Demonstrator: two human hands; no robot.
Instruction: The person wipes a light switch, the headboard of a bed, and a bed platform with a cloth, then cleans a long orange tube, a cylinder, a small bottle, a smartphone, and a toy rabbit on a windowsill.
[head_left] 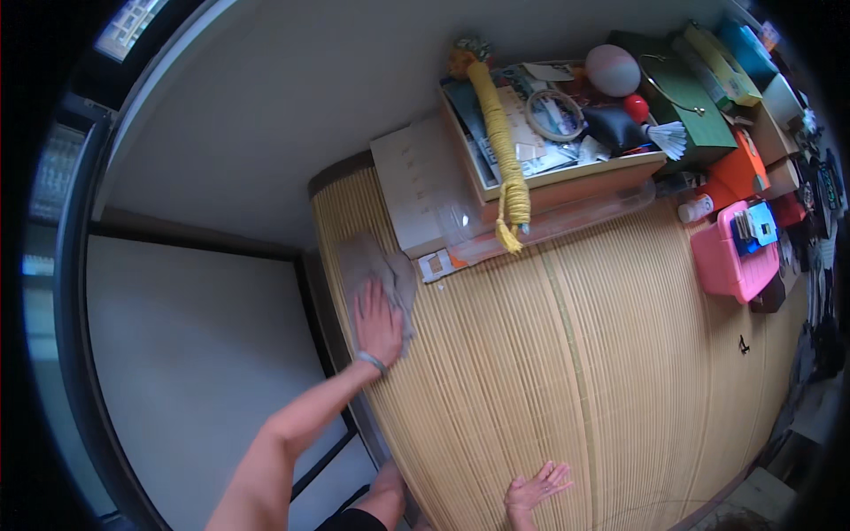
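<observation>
My left hand (379, 326) lies flat on a grey-brown cloth (402, 273), its fingers stretched out and pressing the cloth against a bamboo mat (496, 372). The cloth is spread and somewhat rumpled near the mat's left edge, beside a pale flat box (412, 181). A band circles my left wrist. Low in the view, my right hand (538, 487) rests on or just over the mat; its fingers are apart and it holds nothing.
Along the wall stands an open box (567, 181) of odds and ends, with a yellow rope coil (503, 142) hanging over its front. Farther right are a green box (686, 102), a pink plastic box (722, 261), a white bottle (696, 209) and a small black item (744, 345).
</observation>
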